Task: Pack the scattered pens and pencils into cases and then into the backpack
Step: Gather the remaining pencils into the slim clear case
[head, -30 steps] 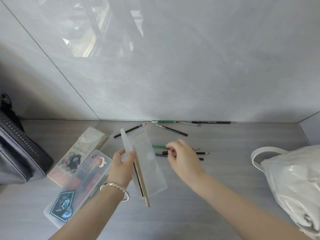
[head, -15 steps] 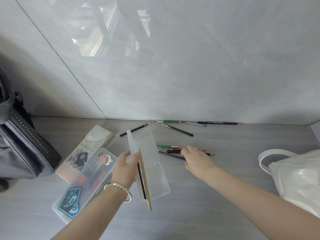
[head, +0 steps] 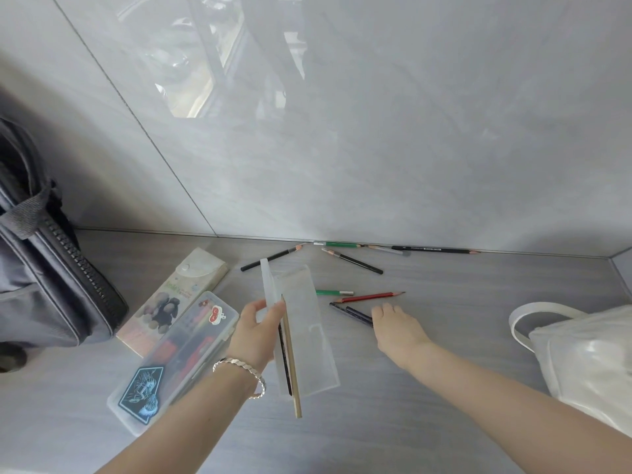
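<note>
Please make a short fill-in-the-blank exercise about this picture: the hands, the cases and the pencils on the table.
1. The left hand holds an open translucent case with two ____ sticking out of it.
2. The right hand reaches down to a dark pencil, just below the ____ pencil.
3. The grey backpack stands at the far ____ of the table.
4. On the left wrist there is a silver ____.

Missing words: pencils; red; left; bracelet
</note>
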`<state>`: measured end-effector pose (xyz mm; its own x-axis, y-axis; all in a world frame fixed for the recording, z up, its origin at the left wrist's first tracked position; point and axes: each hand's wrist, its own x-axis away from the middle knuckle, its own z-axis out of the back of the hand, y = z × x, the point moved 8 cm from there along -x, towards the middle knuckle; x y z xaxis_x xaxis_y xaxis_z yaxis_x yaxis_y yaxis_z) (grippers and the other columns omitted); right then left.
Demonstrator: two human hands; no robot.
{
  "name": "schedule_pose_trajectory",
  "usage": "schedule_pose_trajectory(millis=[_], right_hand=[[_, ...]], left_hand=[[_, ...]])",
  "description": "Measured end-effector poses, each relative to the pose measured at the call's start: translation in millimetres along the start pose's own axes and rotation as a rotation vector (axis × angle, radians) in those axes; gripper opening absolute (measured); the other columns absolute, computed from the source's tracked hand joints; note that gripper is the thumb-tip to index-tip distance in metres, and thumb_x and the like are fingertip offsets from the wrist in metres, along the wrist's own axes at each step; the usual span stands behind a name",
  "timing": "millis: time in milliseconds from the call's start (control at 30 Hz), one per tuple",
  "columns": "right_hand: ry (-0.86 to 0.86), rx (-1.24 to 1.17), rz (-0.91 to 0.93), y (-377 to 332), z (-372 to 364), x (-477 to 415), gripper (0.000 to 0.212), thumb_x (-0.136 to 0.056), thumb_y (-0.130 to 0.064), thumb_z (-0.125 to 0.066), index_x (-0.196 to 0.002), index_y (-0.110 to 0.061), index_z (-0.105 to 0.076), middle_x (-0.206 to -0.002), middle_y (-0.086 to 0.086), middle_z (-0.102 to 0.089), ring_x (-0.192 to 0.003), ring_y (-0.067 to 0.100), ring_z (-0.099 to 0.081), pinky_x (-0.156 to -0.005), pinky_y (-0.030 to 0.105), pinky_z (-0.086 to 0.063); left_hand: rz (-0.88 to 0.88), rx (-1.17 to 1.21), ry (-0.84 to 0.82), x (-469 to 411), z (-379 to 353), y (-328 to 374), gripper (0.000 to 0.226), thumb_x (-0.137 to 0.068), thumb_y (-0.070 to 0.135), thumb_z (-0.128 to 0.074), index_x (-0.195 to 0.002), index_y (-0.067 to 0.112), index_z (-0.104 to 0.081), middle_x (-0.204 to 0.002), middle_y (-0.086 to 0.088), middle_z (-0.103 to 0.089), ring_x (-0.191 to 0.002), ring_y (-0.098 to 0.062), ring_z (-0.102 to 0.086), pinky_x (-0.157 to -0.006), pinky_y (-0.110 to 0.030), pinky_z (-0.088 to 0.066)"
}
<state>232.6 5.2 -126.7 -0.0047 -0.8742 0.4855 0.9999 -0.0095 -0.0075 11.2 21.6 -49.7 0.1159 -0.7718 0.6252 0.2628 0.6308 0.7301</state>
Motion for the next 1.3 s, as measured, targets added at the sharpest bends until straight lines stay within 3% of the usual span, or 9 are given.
schedule_pose_trajectory(millis=[267,433,533,700,800,933,1100,1233,1300], right_hand=[[-0.097,-0.127,-0.007,-2,8,25,0.024,-0.088,-0.007,-0.044,-0.113,-0.006,-0.045,-0.120,0.016,-0.046,-0.107,0.029,-0.049,-0.077,0.036,-0.040],[0.650,-0.333,0.364,-20,123,81,0.013,-0.076,0.001,-0.060,-0.089,0.000,-0.059,-0.081,0.017,-0.063,-0.076,0.031,-0.063,-0.067,0.028,-0.041],[0.796,-0.218,0.606,-45,148,112,0.020,-0.074,0.000,-0.052,-0.090,-0.009,-0.056,-0.085,0.010,-0.065,-0.086,0.025,-0.051,-0.057,0.027,-0.050],[0.614,0.052,0.743,-86,115,108,0.021,-0.067,-0.002,-0.071,-0.084,-0.014,-0.068,-0.084,0.003,-0.066,-0.083,0.021,-0.062,-0.047,0.021,-0.049],[0.542,0.027,0.780,-96,103,103,0.019,-0.065,-0.013,-0.077,-0.081,-0.017,-0.068,-0.083,0.000,-0.065,-0.083,0.017,-0.064,-0.046,0.016,-0.046],[0.520,0.016,0.779,-99,96,97,0.010,-0.080,-0.013,-0.059,-0.082,-0.017,-0.067,-0.090,0.000,-0.065,-0.093,0.015,-0.052,-0.053,0.017,-0.044],[0.381,-0.154,0.756,-92,85,79,0.031,-0.098,-0.030,-0.033,-0.121,-0.016,-0.050,-0.132,-0.001,-0.048,-0.110,0.024,-0.055,-0.082,0.033,-0.042],[0.502,-0.247,0.708,-75,106,73,0.029,-0.081,-0.005,-0.045,-0.093,-0.008,-0.072,-0.096,0.011,-0.070,-0.083,0.025,-0.068,-0.065,0.029,-0.056],[0.515,-0.336,0.471,-44,108,46,0.029,-0.078,0.000,-0.045,-0.091,-0.006,-0.071,-0.091,0.011,-0.068,-0.084,0.028,-0.065,-0.066,0.033,-0.055]], left_hand=[[-0.002,0.002,-0.004,7,-1,0,0.042,-0.088,0.037,-0.052,-0.125,0.019,-0.043,-0.111,-0.002,-0.052,-0.095,-0.022,-0.053,-0.067,-0.031,-0.046],[-0.035,-0.046,-0.023,8,-2,-1,0.043,-0.089,0.040,-0.050,-0.124,0.017,-0.047,-0.104,0.003,-0.056,-0.100,-0.018,-0.052,-0.091,-0.034,-0.040],[-0.077,-0.082,-0.034,14,-8,5,0.038,-0.090,0.039,-0.048,-0.120,0.017,-0.050,-0.097,0.008,-0.050,-0.094,-0.013,-0.045,-0.086,-0.027,-0.030],[-0.137,-0.142,-0.079,20,-16,14,0.026,-0.090,0.041,-0.046,-0.109,0.023,-0.049,-0.096,0.007,-0.051,-0.088,-0.009,-0.048,-0.080,-0.025,-0.034],[-0.195,-0.202,-0.082,22,-16,18,0.020,-0.090,0.042,-0.047,-0.104,0.029,-0.049,-0.074,0.008,-0.048,-0.061,-0.001,-0.044,-0.051,-0.010,-0.041],[-0.203,-0.240,-0.082,21,-18,17,0.017,-0.089,0.042,-0.047,-0.103,0.031,-0.047,-0.070,0.009,-0.045,-0.057,0.000,-0.042,-0.050,-0.011,-0.037],[-0.195,-0.204,-0.052,20,-19,17,0.017,-0.089,0.041,-0.049,-0.102,0.031,-0.045,-0.069,0.014,-0.047,-0.060,0.003,-0.045,-0.051,-0.010,-0.034],[-0.171,-0.170,-0.007,12,-13,19,0.020,-0.090,0.040,-0.049,-0.106,0.031,-0.042,-0.073,0.016,-0.052,-0.063,0.007,-0.047,-0.053,-0.009,-0.029],[-0.172,-0.159,0.013,7,-8,22,0.028,-0.090,0.039,-0.049,-0.115,0.027,-0.045,-0.074,0.017,-0.052,-0.064,0.008,-0.047,-0.053,-0.009,-0.029]])
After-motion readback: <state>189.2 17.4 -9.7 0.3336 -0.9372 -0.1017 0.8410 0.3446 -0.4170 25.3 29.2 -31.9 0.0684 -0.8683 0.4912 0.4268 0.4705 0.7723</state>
